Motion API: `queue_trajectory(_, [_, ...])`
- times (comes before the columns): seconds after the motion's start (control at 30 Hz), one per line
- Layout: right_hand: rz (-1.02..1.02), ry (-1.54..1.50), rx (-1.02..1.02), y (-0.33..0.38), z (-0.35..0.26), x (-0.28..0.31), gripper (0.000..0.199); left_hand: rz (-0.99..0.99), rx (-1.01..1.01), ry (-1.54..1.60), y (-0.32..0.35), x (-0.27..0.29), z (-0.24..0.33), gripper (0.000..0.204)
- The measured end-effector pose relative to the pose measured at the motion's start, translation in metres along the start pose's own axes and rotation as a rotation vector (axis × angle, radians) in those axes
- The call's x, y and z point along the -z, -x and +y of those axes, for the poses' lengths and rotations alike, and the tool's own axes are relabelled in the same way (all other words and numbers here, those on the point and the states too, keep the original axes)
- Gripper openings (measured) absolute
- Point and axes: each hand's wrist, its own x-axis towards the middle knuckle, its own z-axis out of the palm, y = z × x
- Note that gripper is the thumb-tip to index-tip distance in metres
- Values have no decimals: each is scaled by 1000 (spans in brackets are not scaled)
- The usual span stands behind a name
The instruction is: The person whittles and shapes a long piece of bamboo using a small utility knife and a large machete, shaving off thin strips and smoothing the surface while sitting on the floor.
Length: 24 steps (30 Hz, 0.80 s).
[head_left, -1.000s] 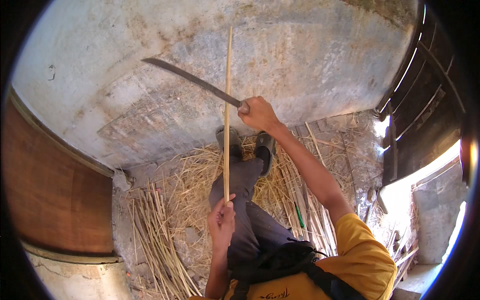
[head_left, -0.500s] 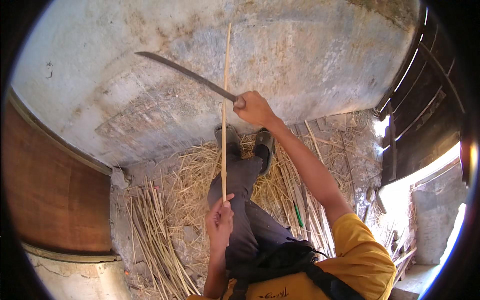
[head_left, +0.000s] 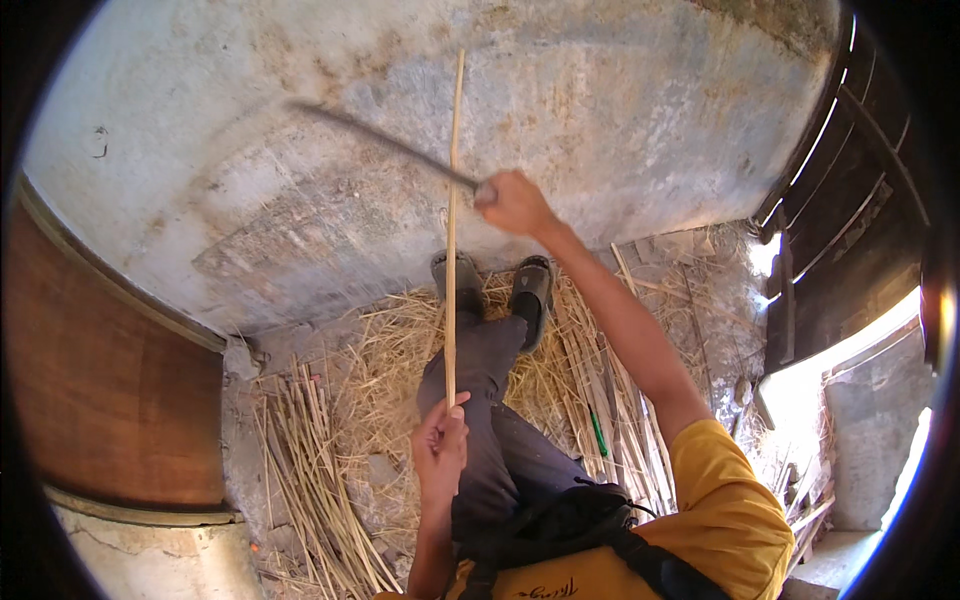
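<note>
1. Bamboo strip point(head_left: 453, 230) is held upright at the centre, its lower end clamped in the fingers of the left hand point(head_left: 441, 450), its top reaching to 12 o'clock against the grey wall point(head_left: 620, 90).
2. A long blade point(head_left: 385, 145), blurred, is gripped by the closed right hand point(head_left: 512, 203) at 1 o'clock of the strip's middle.
3. The edge is best kept angled away from the left hand and the sandalled feet point(head_left: 495, 285).
4. Cut strips point(head_left: 310, 470) lie on the floor at 8 o'clock.

A rustic outdoor work yard: rough grey concrete wall point(head_left: 600, 110) far, pale split cane strips point(head_left: 310, 470) and straw litter the dirt floor.
</note>
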Motion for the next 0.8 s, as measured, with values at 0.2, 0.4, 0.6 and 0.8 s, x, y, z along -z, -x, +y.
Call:
queue_trajectory(0.2, [82, 25, 80, -39, 5, 25, 28, -3, -18, 19, -1, -1, 5, 34])
queue_trajectory(0.4, [-107, 95, 330, 35, -21, 13, 17, 32, 18, 28, 2, -2, 7, 25])
queue_trajectory(0.6, [-28, 240, 30, -40, 16, 50, 27, 49, -22, -30, 1, -12, 2, 24])
queue_trajectory(0.8, [-24, 105, 81, -41, 25, 30, 29, 78, 8, -16, 2, -8, 4, 27])
